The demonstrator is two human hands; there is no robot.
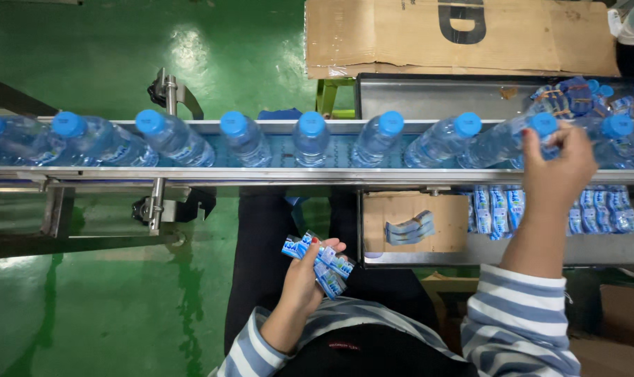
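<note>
1. Right hand [558, 164] grips a bottle [512, 136] by its blue cap on the conveyor [261, 174].
2. Left hand [306, 269], below the conveyor, clasps a bundle of blue labels [324, 262].

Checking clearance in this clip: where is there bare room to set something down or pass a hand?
Bare: the tray's brown cardboard floor around a lone label stack, and narrow gaps between bottles on the conveyor. Crowded: label bundles beneath the right hand. The left hand holds labels.
</note>
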